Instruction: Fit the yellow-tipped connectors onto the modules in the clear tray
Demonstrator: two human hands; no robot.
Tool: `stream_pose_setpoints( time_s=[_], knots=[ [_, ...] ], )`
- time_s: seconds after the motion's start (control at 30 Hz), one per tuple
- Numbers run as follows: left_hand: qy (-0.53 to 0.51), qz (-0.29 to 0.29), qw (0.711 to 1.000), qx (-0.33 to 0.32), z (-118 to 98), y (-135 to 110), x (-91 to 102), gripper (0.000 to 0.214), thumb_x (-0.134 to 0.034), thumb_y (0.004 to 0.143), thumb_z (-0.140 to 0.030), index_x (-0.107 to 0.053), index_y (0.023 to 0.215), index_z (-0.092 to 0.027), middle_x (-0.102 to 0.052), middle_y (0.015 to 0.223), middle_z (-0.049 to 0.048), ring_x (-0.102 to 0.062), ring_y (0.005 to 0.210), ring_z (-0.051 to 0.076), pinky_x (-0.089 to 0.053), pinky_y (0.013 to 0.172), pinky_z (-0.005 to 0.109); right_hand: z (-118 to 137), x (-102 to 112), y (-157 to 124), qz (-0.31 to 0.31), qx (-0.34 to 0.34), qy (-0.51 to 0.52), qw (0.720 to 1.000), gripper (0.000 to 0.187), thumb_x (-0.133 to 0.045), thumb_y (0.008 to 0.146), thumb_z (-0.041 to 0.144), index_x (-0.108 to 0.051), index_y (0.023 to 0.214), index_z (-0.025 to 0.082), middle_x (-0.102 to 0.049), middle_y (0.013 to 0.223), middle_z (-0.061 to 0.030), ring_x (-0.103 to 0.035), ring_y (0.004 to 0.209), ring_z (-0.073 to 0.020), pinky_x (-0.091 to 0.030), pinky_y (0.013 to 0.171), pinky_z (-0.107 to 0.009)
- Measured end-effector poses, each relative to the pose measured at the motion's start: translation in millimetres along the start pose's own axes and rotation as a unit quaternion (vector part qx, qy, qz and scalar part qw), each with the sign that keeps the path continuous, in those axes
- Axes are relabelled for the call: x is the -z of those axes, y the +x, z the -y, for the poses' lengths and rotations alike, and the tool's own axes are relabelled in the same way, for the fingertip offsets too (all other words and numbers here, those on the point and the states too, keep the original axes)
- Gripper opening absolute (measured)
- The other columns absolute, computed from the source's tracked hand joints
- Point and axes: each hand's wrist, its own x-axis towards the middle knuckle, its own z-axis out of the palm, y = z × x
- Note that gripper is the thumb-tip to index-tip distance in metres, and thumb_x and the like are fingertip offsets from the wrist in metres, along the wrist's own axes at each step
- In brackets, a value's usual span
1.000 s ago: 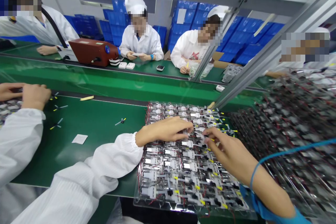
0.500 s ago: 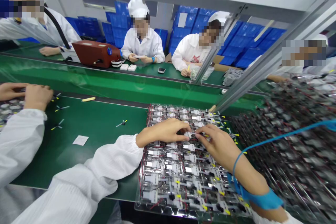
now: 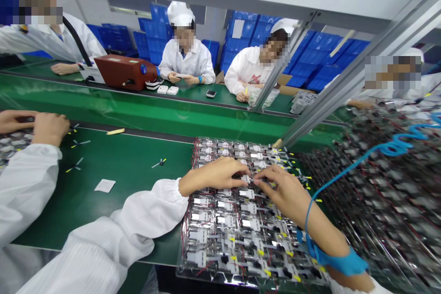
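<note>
A clear plastic tray point(image 3: 220, 273) lies on the green bench, filled with rows of small white parts with red wires and grey-and-yellow propeller-like blades. Over its upper middle, my left hand point(image 3: 223, 172) closes thumb and fingers on the left side of a small white part point(image 3: 246, 178). From the right, my right hand point(image 3: 284, 190) pinches at the other end of that part, its fingertips close to my left ones. What exactly lies between the right fingertips is too small to make out. A blue wrist strap point(image 3: 341, 259) with a coiled cord is on my right wrist.
Stacked filled trays point(image 3: 386, 183) rise at the right. Loose three-blade pieces point(image 3: 159, 163) and a white paper square point(image 3: 105, 186) lie on the green bench point(image 3: 127, 211). A co-worker's hands point(image 3: 50, 127) are at the left. A metal post point(image 3: 303, 121) and clear panel stand ahead; people sit beyond.
Both hands stay at the same white part, with only slight finger movement. The blue cord at the right has slackened into visible coils. The view has shifted slightly.
</note>
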Motion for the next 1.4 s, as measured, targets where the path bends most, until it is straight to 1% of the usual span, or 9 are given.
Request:
stream_pose_setpoints(
  time_s=[0.17,0.37,0.67,0.77,0.9,1.1,1.23,1.4],
  knots=[
    [0.002,-0.011,1.0,-0.004,0.6,0.1,-0.7,0.023,-0.065,0.093,-0.031,-0.068,0.112,-0.018,-0.073,0.1,0.0062,-0.067,0.091,0.021,-0.049,0.08,0.031,4.2,-1.4,1.6,-0.014,-0.01,0.003,1.0,0.024,-0.05,0.095,0.034,-0.071,0.092,0.022,-0.061,0.091,-0.0077,-0.062,0.088,-0.0261,-0.048,0.08,-0.037],
    [0.003,-0.005,1.0,-0.004,0.0,0.2,0.0,0.024,-0.066,0.093,-0.033,-0.068,0.112,-0.018,-0.074,0.101,0.0066,-0.067,0.093,0.022,-0.049,0.08,0.031,3.4,-2.6,1.2,-0.025,-0.015,0.002,1.0,0.024,-0.05,0.095,0.035,-0.07,0.093,0.022,-0.06,0.091,-0.0074,-0.061,0.088,-0.0259,-0.048,0.08,-0.037],
    [-0.002,-0.016,1.0,-0.002,0.1,0.1,-1.8,0.024,-0.065,0.093,-0.032,-0.069,0.112,-0.019,-0.074,0.1,0.0067,-0.068,0.091,0.022,-0.05,0.079,0.032,9.1,-1.1,0.9,-0.017,-0.007,0.021,1.0,0.028,-0.048,0.095,0.039,-0.07,0.091,0.022,-0.061,0.089,-0.0074,-0.06,0.08,-0.0252,-0.048,0.075,-0.037],
    [0.006,-0.016,1.0,0.007,-0.3,0.0,-2.3,0.024,-0.065,0.093,-0.031,-0.069,0.113,-0.018,-0.075,0.1,0.007,-0.068,0.092,0.023,-0.05,0.08,0.033,10.4,-0.7,0.1,-0.02,-0.009,0.024,0.999,0.028,-0.048,0.093,0.038,-0.07,0.09,0.023,-0.062,0.089,-0.0073,-0.06,0.081,-0.0255,-0.048,0.073,-0.036],
    [0.01,-0.014,1.0,0.004,-0.6,0.2,-2.0,0.027,-0.066,0.092,-0.032,-0.069,0.114,-0.017,-0.075,0.101,0.0077,-0.069,0.093,0.024,-0.05,0.08,0.034,10.0,0.0,-0.8,-0.035,-0.026,0.021,0.999,0.028,-0.048,0.093,0.039,-0.07,0.089,0.022,-0.061,0.088,-0.008,-0.06,0.084,-0.0269,-0.047,0.076,-0.038],
    [0.006,-0.003,1.0,0.015,-2.7,0.6,0.3,0.025,-0.065,0.093,-0.031,-0.07,0.114,-0.018,-0.075,0.103,0.0066,-0.069,0.094,0.024,-0.05,0.081,0.033,12.2,-4.1,-0.5,-0.034,-0.032,0.027,0.999,0.031,-0.046,0.093,0.042,-0.069,0.089,0.022,-0.062,0.089,-0.0082,-0.059,0.085,-0.0269,-0.045,0.076,-0.038],
    [0.007,0.001,1.0,0.009,-2.5,0.8,0.5,0.025,-0.065,0.093,-0.03,-0.069,0.114,-0.016,-0.075,0.102,0.0072,-0.069,0.093,0.024,-0.049,0.081,0.033,13.4,-4.7,-1.3,-0.037,-0.039,0.03,0.998,0.031,-0.046,0.092,0.042,-0.069,0.089,0.022,-0.062,0.091,-0.0087,-0.059,0.085,-0.0273,-0.044,0.073,-0.037],
    [0.011,-0.003,1.0,0.004,-0.5,0.6,-0.7,0.025,-0.065,0.093,-0.031,-0.07,0.113,-0.017,-0.075,0.101,0.0062,-0.069,0.092,0.023,-0.049,0.079,0.031,11.8,-4.5,-0.9,-0.046,-0.043,0.034,0.997,0.03,-0.047,0.092,0.042,-0.069,0.088,0.022,-0.062,0.09,-0.0087,-0.058,0.085,-0.0278,-0.043,0.072,-0.037]
  ],
)
